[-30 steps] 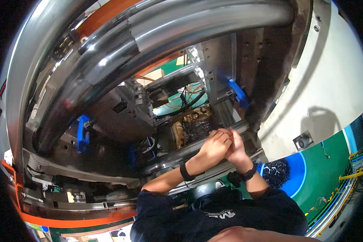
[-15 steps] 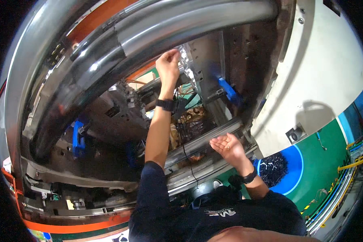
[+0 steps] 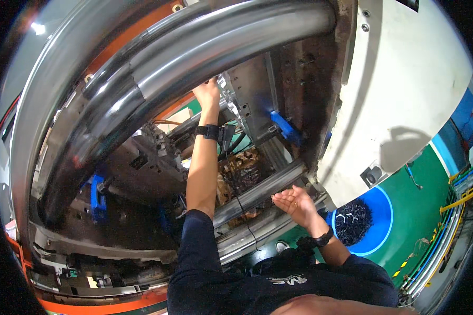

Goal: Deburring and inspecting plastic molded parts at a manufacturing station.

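Observation:
My left hand (image 3: 208,95) reaches up between two metal mould halves, beside the shiny edge of the right-hand mould half (image 3: 249,100). A thick polished tie bar (image 3: 194,58) covers most of its fingers, so what they hold, if anything, is hidden. Lower down, my right hand (image 3: 298,206) is open, palm turned up and fingers stretched toward the lower tie bar (image 3: 268,185). Nothing shows on its palm. Both wrists wear black bands, and a thin black cable (image 3: 244,212) hangs near my left forearm.
Blue clamps (image 3: 284,126) sit on both mould halves. On the green floor at right stands a blue tub (image 3: 384,220) holding small dark pieces (image 3: 355,223). A large white machine panel (image 3: 404,94) bounds the right side. Pipes and hoses (image 3: 441,231) run along the far right.
My left hand has gone farther up, and its fingers have passed behind the tie bar. My right hand stays open at nearly the same place. The view has shifted slightly.

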Tool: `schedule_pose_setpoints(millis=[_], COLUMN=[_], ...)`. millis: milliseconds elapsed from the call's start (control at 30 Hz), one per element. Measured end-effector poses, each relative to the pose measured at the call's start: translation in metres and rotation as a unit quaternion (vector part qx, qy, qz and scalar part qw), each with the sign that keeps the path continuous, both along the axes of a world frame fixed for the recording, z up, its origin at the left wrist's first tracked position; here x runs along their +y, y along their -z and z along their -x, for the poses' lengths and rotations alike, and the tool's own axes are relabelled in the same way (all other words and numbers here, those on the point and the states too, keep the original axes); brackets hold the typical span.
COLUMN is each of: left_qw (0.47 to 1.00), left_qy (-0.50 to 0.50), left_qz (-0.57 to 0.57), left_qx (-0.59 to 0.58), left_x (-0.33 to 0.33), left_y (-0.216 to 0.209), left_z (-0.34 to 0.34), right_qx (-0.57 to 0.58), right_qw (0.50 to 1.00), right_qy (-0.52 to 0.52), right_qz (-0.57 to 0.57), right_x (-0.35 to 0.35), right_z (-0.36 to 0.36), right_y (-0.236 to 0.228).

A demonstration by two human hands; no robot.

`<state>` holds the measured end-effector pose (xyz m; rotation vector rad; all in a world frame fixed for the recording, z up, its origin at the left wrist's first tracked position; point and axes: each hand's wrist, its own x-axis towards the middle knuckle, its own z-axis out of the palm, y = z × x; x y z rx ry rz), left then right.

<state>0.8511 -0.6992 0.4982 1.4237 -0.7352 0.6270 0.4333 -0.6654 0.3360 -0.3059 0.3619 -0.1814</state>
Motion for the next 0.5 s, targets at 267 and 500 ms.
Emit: schedule_pose_setpoints(millis=[267, 500], left_qw=[0.992, 0.974], left_qy=[0.057, 0.149], left_qz=[-0.04, -0.083], left_qx=[0.105, 0.151], left_x=[0.006, 0.05], left_y=[-0.014, -0.023], left_z=[0.064, 0.059], right_qx=[0.014, -0.011], right_qw=[1.0, 1.0], right_qy=[0.012, -0.016], right_qz=[0.016, 0.0], right_x=[-0.008, 0.016], right_z=[0.007, -0.006], right_y=[0.002, -0.001])
